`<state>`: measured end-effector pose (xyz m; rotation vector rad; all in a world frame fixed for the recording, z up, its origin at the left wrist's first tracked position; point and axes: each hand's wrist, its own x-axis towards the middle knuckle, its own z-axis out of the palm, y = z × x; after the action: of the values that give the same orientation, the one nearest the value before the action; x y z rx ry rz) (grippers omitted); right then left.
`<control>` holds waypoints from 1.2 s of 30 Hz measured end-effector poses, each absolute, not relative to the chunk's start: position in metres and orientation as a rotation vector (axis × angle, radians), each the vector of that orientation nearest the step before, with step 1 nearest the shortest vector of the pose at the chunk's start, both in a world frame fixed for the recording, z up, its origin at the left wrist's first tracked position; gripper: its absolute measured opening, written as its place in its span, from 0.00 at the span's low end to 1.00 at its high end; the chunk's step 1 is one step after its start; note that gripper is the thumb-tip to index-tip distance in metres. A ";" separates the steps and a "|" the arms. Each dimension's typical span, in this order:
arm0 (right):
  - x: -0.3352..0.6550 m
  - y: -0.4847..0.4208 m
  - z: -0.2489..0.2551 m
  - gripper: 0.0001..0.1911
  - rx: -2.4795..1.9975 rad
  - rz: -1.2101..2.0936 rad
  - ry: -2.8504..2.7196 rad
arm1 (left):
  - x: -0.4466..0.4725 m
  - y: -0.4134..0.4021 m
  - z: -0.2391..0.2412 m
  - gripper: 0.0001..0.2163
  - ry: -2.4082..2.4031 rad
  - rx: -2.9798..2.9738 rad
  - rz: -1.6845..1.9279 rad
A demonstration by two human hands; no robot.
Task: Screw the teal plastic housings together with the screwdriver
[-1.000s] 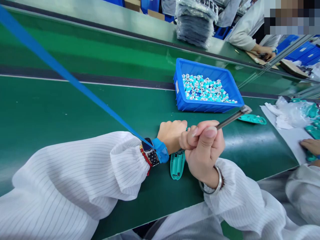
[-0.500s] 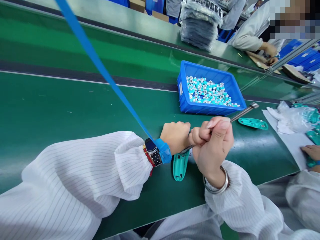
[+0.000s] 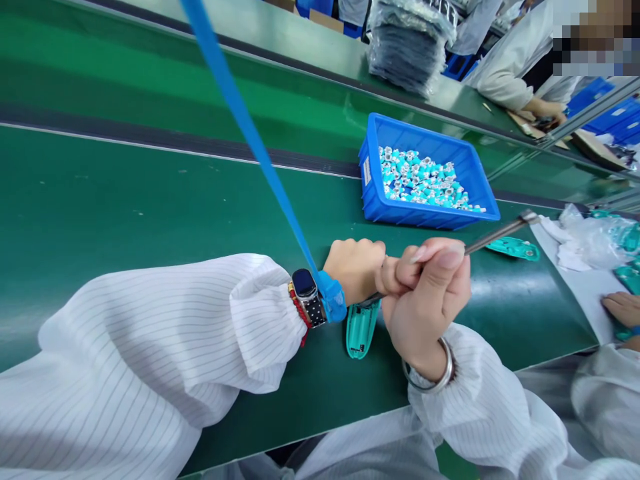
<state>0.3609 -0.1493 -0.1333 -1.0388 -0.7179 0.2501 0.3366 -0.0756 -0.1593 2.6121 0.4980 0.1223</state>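
My right hand point(image 3: 425, 300) is closed around a thin metal rod with a thicker, socket-like end point(image 3: 500, 231), which points up and to the right. My left hand point(image 3: 355, 270) is curled into a fist against the right fingers; whatever it grips is hidden. Beneath the hands, a teal plastic housing half point(image 3: 361, 333) lies open side up on the green bench, its upper end covered by my hands. A blue strap point(image 3: 280, 193) runs up from my left wrist.
A blue bin point(image 3: 430, 217) of small teal-and-white parts stands behind my hands. Another teal housing point(image 3: 513, 248) lies to the right, near white paper and a plastic bag point(image 3: 595, 233). A neighbour's hand point(image 3: 625, 308) rests at the right edge. Wrapped stacked goods point(image 3: 407, 53) stand farther back.
The rod's free end has swung to the right and slightly down. Both hands keep nearly the same place and grip, and the view has shifted slightly.
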 end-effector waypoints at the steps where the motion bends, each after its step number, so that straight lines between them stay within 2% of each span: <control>1: 0.359 -0.149 -0.134 0.12 -1.030 0.221 -0.757 | 0.337 -0.076 -0.159 0.13 0.503 2.606 0.108; 12: 0.352 -0.156 -0.146 0.09 -0.957 0.113 -0.989 | 0.334 -0.080 -0.152 0.16 0.582 2.603 0.099; 21: 0.374 -0.163 -0.131 0.12 -1.021 0.139 -0.734 | 0.340 -0.080 -0.163 0.16 0.639 2.608 0.216; 36: 0.367 -0.158 -0.134 0.12 -1.044 0.119 -0.766 | 0.333 -0.082 -0.155 0.18 0.605 2.682 0.291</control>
<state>0.3674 -0.1577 -0.1337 -1.0441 -0.7657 0.1187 0.3329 -0.0817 -0.1545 2.6815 0.6052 0.2910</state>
